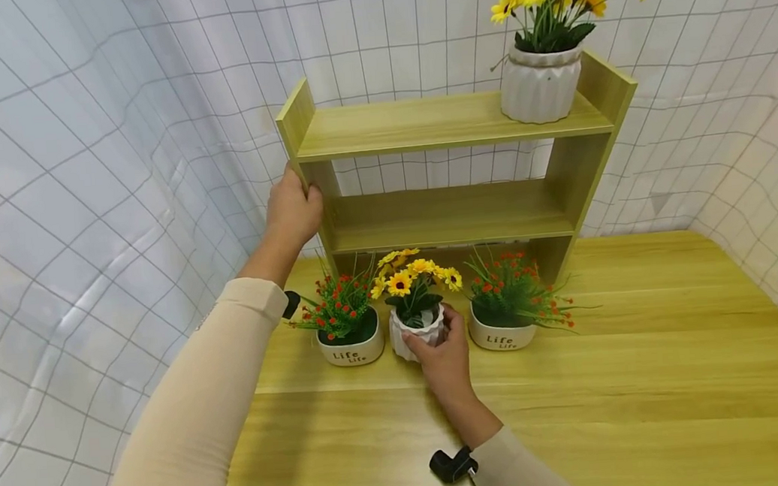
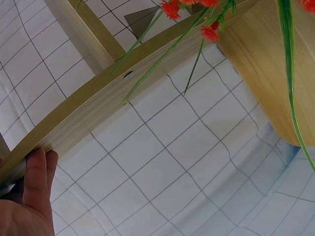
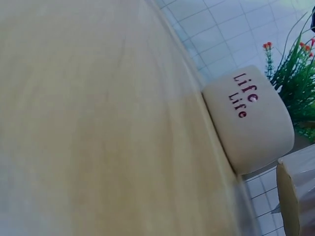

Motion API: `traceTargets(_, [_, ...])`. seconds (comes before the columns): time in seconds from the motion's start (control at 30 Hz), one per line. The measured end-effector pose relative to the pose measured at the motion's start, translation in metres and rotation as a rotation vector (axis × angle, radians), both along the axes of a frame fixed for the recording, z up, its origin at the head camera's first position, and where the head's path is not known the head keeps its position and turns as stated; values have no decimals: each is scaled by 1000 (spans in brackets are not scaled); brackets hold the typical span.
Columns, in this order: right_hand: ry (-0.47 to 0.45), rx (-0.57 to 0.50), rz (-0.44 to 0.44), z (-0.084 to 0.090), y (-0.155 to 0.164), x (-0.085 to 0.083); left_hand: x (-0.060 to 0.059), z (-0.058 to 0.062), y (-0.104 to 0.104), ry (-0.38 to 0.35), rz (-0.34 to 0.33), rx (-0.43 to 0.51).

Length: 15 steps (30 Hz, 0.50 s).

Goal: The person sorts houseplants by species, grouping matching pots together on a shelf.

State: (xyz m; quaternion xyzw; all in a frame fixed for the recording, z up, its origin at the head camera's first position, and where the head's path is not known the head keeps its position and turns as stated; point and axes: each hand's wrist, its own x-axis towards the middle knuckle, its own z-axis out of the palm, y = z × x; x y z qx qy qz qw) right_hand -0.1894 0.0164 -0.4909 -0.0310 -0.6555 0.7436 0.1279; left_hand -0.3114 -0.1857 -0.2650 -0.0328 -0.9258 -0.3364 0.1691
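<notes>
While right hand [image 1: 447, 359] holds flowerpot [image 1: 400, 332], it seems raised

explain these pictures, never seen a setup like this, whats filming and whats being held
No machine, just a person working bare-handed. The wide picture comes from a camera on the head; the other two come from cameras on each wrist. The left hand grips the left side of a wood-toned shelf; the right hand holds a white pot of yellow flowers. Two planters marked Life, with red flowers, stand on the table either side of it. Another such pot stands on the shelf's top board.
</notes>
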Motion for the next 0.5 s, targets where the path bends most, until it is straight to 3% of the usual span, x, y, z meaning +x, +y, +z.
traceTargets(0.17, [36,-25,-3,14,3,6,1,1,0,-9,4,1])
traceTargets(0.5, [77,27,22,43,10,16,2,2,0,8,0,-5])
